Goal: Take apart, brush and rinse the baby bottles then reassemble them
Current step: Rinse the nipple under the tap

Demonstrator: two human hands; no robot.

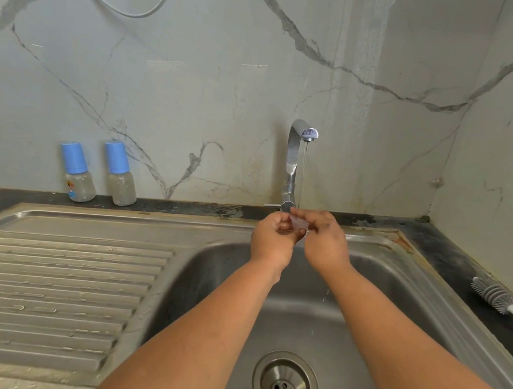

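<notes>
Clear teat (297, 222), pinched between left hand (272, 241) and right hand (326, 240) under tap stream (302, 174): turn slowly, rinsing every fold.

I see a home kitchen here. A steel sink (301, 295) with a round drain (285, 386) is in front of me, and its ribbed draining board (47, 282) lies left of the sink. Behind the sink a chrome tap (294, 163) runs water before a marble-pattern wall (198, 75). Right of the sink, a bottle brush (496, 295) lies on the dark counter (452, 258).
</notes>
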